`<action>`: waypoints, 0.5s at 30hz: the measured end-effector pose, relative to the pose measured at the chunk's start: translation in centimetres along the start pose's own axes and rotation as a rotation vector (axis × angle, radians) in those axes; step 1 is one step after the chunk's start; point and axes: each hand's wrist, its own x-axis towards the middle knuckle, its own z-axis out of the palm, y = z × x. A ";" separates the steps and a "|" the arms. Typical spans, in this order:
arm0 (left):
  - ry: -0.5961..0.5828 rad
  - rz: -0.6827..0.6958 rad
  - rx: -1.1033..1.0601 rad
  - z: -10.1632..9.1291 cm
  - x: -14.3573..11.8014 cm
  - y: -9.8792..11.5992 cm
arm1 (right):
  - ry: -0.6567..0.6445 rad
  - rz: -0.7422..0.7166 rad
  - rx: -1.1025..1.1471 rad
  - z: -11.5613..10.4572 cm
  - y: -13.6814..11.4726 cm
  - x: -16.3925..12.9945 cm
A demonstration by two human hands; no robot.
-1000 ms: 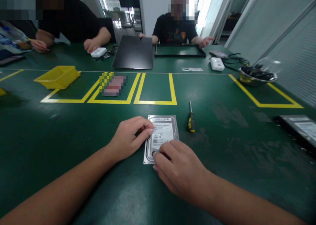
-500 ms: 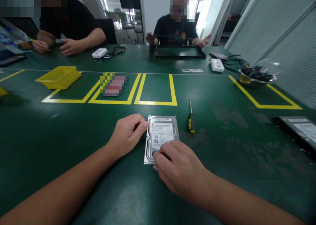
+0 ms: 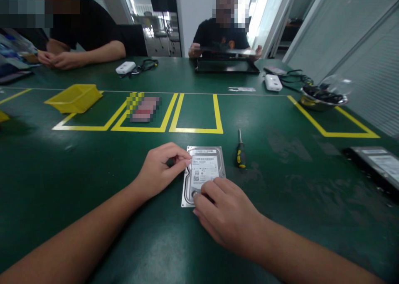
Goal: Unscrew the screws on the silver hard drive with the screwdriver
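Observation:
A silver hard drive (image 3: 204, 167) with a white label lies flat on the green table (image 3: 93, 172) in front of me. My left hand (image 3: 160, 170) sits at its left edge, thumb and forefinger pinched together against the drive's upper left side. My right hand (image 3: 229, 215) rests on the drive's near end, fingertips pressing on its lower part and hiding that corner. A small screwdriver (image 3: 240, 151) with a black and yellow handle lies on the table just right of the drive, apart from both hands.
Yellow tape boxes (image 3: 196, 113) mark the table beyond the drive. A yellow bin (image 3: 75, 97) stands far left, a metal bowl (image 3: 324, 99) of dark parts far right, another drive (image 3: 377, 165) at the right edge. Two other people sit across, one holding a flat panel (image 3: 229, 51).
My left fingers slid along the drive's left edge and pinched again. The person opposite lifted the dark panel off the table. The person at far left drew both hands together.

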 end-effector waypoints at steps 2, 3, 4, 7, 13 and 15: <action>-0.012 -0.053 -0.038 0.1 -0.1 -0.3 | -0.007 0.002 0.000 0.0 0.0 0.0; -0.017 -0.078 -0.054 0.2 -0.1 -0.4 | -0.010 0.005 -0.001 0.1 0.1 -0.1; -0.023 -0.096 -0.067 0.2 -0.1 -0.5 | -0.014 0.008 -0.002 0.1 0.1 -0.1; -0.047 -0.114 -0.068 0.2 -0.1 -0.4 | -0.027 0.008 0.005 0.1 0.0 -0.2; -0.095 -0.136 -0.122 0.2 -0.2 -0.1 | -0.013 -0.003 0.005 0.2 -0.1 -0.1; -0.101 -0.151 -0.172 0.3 -0.3 -0.1 | -0.011 -0.002 0.002 0.2 -0.1 0.0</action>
